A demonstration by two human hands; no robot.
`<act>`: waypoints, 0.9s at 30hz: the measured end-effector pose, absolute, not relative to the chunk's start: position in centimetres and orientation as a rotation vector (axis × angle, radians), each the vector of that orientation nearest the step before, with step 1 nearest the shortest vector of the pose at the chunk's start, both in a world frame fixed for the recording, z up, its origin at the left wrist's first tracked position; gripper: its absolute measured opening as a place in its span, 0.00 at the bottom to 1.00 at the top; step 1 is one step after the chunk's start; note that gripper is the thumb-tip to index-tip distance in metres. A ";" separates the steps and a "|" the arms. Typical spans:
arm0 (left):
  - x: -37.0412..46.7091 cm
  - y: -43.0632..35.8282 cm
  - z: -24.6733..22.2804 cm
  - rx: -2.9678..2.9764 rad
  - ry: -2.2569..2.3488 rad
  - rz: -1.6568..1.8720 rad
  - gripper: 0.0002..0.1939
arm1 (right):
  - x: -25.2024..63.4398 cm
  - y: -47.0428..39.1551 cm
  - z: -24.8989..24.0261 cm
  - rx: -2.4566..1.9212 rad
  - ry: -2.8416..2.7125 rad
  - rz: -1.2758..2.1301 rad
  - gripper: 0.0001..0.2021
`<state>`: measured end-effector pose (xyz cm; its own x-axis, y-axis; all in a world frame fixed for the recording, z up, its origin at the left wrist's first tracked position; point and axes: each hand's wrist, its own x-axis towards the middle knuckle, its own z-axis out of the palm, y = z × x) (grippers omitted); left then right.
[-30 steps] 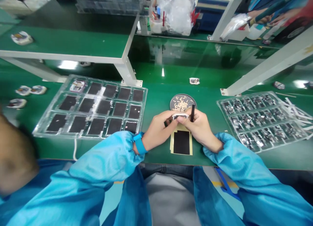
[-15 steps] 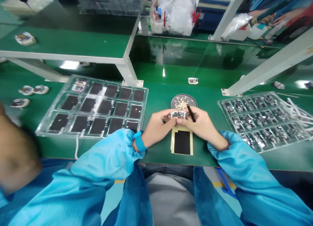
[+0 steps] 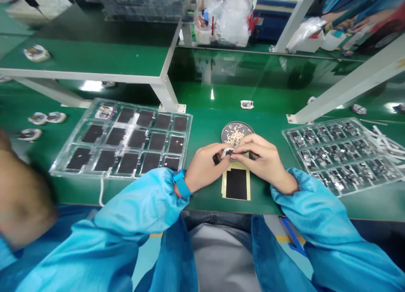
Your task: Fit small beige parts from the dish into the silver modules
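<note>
A small white-rimmed device part (image 3: 227, 152) is held by my left hand (image 3: 207, 165), its fingers closed round the part's left side. My right hand (image 3: 261, 159) is pinched at the part's right edge; whether something tiny is between those fingertips is hidden. Just beyond the hands lies a round grey dish (image 3: 225, 133) with many small beige pieces (image 3: 236, 132). Closer to me, a yellow-edged sheet (image 3: 223, 186) carries a black rectangle (image 3: 236, 184). The black stick seen earlier in my right hand cannot be made out.
On the left is a clear tray (image 3: 71, 134) with black rectangles; on the right, another tray (image 3: 286, 134) holds metallic parts. A white-rimmed part (image 3: 247, 104) lies beyond the dish. White shelf legs (image 3: 166, 96) stand behind. Another person's arm (image 3: 23, 186) is at far left.
The held part has turned and shifted slightly left. My right hand's fingers have moved over its right edge, and the black stick no longer shows between them.
</note>
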<state>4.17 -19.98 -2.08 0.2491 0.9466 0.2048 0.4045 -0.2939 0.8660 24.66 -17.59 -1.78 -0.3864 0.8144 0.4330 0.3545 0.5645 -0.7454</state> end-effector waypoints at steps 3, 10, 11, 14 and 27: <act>4.1 -19.8 -2.3 1.847 1.245 1.005 0.14 | 24.7 -17.5 -2.2 -0.912 -2.004 0.657 0.07; 4.3 -19.5 -2.0 1.869 1.267 0.950 0.15 | 24.9 -17.7 -2.2 -0.978 -2.107 0.600 0.06; 4.2 -19.4 -1.7 1.880 1.272 0.919 0.14 | 25.0 -17.7 -2.2 -0.997 -2.120 0.600 0.06; 3.9 -17.8 -0.5 1.949 1.282 0.785 0.12 | 25.3 -17.3 -2.0 -1.019 -2.109 0.598 0.05; 0.8 -5.7 1.9 2.319 1.935 0.547 0.24 | 27.6 -14.7 -2.2 -1.196 -1.957 0.456 0.10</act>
<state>0.76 -5.71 1.86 0.1426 0.9642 0.2236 0.9387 -0.2034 0.2785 27.61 -14.74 -2.20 -0.2510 0.8655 0.4335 0.5848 0.4924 -0.6446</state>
